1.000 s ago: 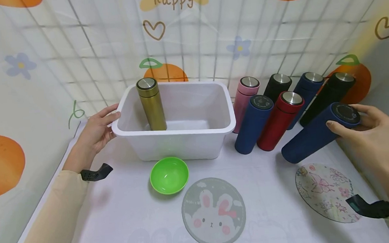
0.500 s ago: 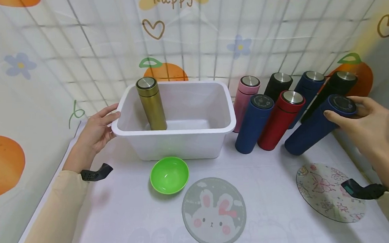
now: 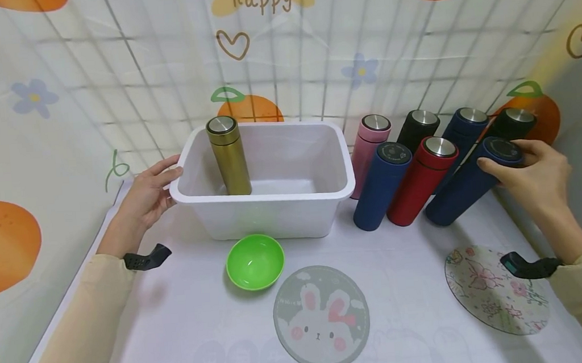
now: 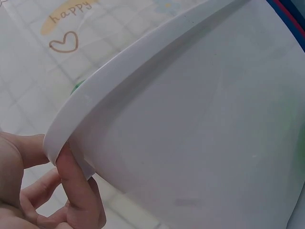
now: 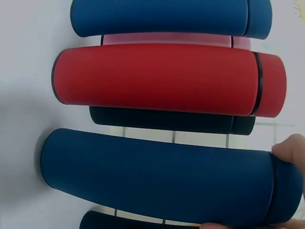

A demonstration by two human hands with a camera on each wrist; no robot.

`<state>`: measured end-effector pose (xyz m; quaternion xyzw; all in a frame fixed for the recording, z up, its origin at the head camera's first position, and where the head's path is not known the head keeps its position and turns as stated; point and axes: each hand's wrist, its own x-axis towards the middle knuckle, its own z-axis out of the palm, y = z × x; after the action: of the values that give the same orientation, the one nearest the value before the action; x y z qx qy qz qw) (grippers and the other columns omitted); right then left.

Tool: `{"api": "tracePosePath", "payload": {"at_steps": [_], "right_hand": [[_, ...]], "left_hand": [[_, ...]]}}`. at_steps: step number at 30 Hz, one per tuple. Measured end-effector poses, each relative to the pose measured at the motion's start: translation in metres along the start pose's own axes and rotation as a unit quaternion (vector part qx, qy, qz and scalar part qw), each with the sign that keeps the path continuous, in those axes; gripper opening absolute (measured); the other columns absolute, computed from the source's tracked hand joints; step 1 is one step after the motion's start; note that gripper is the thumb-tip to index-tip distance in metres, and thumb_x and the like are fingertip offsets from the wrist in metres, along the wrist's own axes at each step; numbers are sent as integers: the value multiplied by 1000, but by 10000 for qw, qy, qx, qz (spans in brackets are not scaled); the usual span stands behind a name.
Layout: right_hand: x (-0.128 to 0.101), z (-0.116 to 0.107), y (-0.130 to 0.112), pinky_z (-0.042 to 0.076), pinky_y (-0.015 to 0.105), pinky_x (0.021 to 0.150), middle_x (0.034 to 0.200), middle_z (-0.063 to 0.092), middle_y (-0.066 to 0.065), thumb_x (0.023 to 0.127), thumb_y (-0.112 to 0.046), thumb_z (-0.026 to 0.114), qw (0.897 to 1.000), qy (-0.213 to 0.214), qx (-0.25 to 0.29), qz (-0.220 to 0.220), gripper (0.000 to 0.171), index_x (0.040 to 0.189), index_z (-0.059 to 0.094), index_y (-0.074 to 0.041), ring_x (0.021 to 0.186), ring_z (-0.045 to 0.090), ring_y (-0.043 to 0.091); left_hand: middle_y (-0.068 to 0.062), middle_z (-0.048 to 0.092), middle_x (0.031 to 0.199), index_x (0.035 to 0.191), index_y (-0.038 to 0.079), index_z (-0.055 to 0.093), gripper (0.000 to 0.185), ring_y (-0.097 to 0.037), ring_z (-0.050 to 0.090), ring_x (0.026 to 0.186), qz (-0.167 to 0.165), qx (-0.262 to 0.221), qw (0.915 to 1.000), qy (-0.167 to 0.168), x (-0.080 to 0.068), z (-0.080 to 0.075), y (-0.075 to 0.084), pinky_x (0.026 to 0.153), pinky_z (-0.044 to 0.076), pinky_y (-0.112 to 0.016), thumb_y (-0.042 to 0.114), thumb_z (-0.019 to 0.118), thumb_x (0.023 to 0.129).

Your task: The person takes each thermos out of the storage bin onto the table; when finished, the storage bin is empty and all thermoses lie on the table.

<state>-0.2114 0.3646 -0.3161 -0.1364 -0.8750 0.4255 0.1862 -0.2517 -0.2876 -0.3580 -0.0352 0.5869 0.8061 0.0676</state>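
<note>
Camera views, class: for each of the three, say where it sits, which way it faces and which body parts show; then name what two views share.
Head: worn high, looking forward and down over the table; shows both sleeves, the left hand at the white tub and the right hand on the navy flask.
Left wrist: close beside the tub rim, facing its outer wall; fingers show.
Right wrist: faces along the flasks; a fingertip shows.
Shared: head and right wrist both show the navy flask and the red flask.

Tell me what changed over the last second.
The right hand, gripping the navy flask by its cap, tipped it more upright and nudged it back toward the other flasks. The left hand stayed on the white bin rim; the gold flask stayed inside.
</note>
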Motion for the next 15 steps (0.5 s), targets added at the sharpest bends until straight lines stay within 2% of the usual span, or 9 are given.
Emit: {"api": "tracePosePath", "payload": {"at_steps": [5,10,15], "right_hand": [[5,3,4,51,11,54,87,52,-26,82,-35,84,9999,-78,-41,80,79,143,48,-1,58,60,-10],[11,7,7,51,11,52,79,52,-32,81,-37,84,9999,-98,-122,26,74,138,51,-3,56,61,-8],[17,9,5,50,12,51,79,50,-30,82,-44,81,9984,-210,-516,-92,77,140,52,-3,53,59,-6]], "left_hand": [[-4,58,127,147,10,47,57,-16,67,92,-29,32,10000,8,1,1,-1,68,60,-26,14,71,95],[-4,58,126,146,10,47,57,-16,67,92,-17,53,10000,26,1,2,0,68,60,-27,14,71,95],[-4,59,124,145,10,48,56,-16,68,90,-7,49,10000,49,1,1,0,66,60,-26,14,71,95]]}}
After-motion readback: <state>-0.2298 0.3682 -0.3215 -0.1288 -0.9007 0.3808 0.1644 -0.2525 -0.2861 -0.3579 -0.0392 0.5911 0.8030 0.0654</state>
